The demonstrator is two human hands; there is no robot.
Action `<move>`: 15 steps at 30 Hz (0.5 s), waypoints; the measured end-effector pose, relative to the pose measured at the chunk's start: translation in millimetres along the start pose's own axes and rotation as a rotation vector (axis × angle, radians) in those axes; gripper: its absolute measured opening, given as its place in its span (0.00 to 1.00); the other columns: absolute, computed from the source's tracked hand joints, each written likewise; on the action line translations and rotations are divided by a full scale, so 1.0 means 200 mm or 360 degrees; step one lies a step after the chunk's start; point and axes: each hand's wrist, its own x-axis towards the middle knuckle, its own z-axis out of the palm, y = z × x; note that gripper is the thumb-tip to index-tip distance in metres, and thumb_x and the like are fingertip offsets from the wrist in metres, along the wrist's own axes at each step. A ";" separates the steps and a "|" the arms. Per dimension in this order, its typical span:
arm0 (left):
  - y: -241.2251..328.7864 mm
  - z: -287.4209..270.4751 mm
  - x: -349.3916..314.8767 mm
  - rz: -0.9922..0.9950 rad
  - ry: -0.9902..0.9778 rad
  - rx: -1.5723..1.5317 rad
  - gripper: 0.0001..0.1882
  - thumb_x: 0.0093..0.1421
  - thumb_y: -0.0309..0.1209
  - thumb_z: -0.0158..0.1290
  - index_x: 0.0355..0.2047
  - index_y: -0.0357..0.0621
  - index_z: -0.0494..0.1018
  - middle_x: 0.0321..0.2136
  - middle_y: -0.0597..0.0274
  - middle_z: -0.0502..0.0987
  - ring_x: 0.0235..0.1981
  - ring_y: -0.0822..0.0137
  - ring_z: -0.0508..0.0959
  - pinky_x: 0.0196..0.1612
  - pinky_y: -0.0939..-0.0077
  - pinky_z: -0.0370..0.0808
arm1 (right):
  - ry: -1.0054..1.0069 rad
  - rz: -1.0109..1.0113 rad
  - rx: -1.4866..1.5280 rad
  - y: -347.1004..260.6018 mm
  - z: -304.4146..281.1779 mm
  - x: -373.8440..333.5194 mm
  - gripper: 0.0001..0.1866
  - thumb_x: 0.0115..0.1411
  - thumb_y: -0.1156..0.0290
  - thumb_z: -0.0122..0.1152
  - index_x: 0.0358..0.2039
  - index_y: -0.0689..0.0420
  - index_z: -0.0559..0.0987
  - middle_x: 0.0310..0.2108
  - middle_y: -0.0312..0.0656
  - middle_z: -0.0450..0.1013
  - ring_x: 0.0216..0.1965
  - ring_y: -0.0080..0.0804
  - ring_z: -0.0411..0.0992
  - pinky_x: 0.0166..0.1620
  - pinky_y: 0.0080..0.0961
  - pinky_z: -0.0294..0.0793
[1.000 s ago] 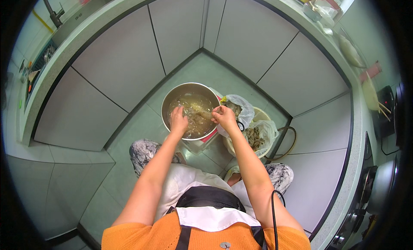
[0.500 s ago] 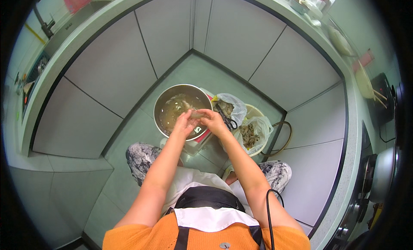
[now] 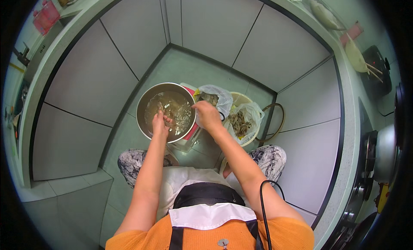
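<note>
The pot (image 3: 142, 105) holds cloudy water (image 3: 177, 104), the plastic bag (image 3: 224, 97) grey pieces (image 3: 209, 99), the lined bucket (image 3: 240, 98) brownish scraps (image 3: 239, 124). Over the pot, the left hand (image 3: 160, 124) grips a greyish piece (image 3: 160, 107); whether the right hand (image 3: 207, 116), curled at the pot's right side, grips anything, I cannot tell. The hands, together half a second ago, are now apart.
</note>
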 end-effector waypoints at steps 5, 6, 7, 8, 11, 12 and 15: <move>0.00 0.07 -0.05 0.0015 -0.0003 0.0120 0.07 0.64 0.35 0.43 0.34 0.45 0.64 0.23 0.64 0.68 0.22 0.69 0.69 0.29 0.70 0.72 | -0.0247 0.0430 -0.0597 0.21 -0.16 -0.09 0.11 0.49 0.72 0.58 0.35 0.53 0.77 0.35 0.42 0.70 0.38 0.44 0.70 0.41 0.37 0.70; 0.00 0.08 -0.07 0.0030 -0.0009 0.0199 0.08 0.63 0.35 0.43 0.35 0.45 0.64 0.24 0.64 0.68 0.23 0.70 0.69 0.29 0.72 0.72 | -0.0320 0.0462 -0.0666 0.22 -0.18 -0.11 0.12 0.49 0.71 0.59 0.36 0.53 0.77 0.35 0.43 0.70 0.38 0.45 0.70 0.41 0.37 0.70; -0.01 0.09 -0.08 0.0045 -0.0014 0.0278 0.08 0.63 0.35 0.44 0.36 0.45 0.64 0.25 0.64 0.69 0.23 0.70 0.70 0.30 0.74 0.72 | -0.0354 0.0418 -0.0663 0.25 -0.18 -0.13 0.15 0.47 0.69 0.61 0.38 0.52 0.76 0.35 0.43 0.70 0.39 0.44 0.70 0.41 0.37 0.71; -0.01 0.09 -0.09 0.0078 -0.0066 0.0322 0.08 0.63 0.35 0.44 0.37 0.44 0.64 0.26 0.64 0.69 0.24 0.71 0.71 0.30 0.75 0.72 | -0.0369 0.0433 -0.0676 0.25 -0.18 -0.13 0.15 0.47 0.68 0.62 0.38 0.52 0.76 0.35 0.43 0.70 0.39 0.44 0.70 0.41 0.37 0.71; -0.02 0.08 -0.09 0.0151 -0.0165 0.0443 0.09 0.62 0.34 0.47 0.38 0.42 0.65 0.27 0.64 0.69 0.25 0.72 0.72 0.30 0.79 0.72 | -0.0401 0.0447 -0.0673 0.21 -0.19 -0.11 0.17 0.45 0.67 0.63 0.38 0.52 0.75 0.35 0.44 0.69 0.39 0.45 0.70 0.41 0.38 0.70; -0.02 0.08 -0.10 0.0163 -0.0168 0.0456 0.10 0.62 0.34 0.47 0.39 0.42 0.66 0.27 0.65 0.69 0.25 0.74 0.71 0.29 0.81 0.71 | -0.0426 0.0437 -0.0695 0.21 -0.18 -0.10 0.17 0.45 0.68 0.62 0.39 0.52 0.75 0.35 0.44 0.69 0.38 0.46 0.70 0.41 0.38 0.71; 0.00 0.07 -0.11 0.0191 -0.0188 0.0494 0.11 0.62 0.34 0.46 0.41 0.41 0.68 0.26 0.68 0.70 0.24 0.78 0.70 0.28 0.85 0.69 | -0.0499 0.0439 -0.0756 0.21 -0.14 -0.08 0.18 0.45 0.70 0.60 0.40 0.52 0.74 0.36 0.45 0.69 0.37 0.48 0.71 0.40 0.40 0.71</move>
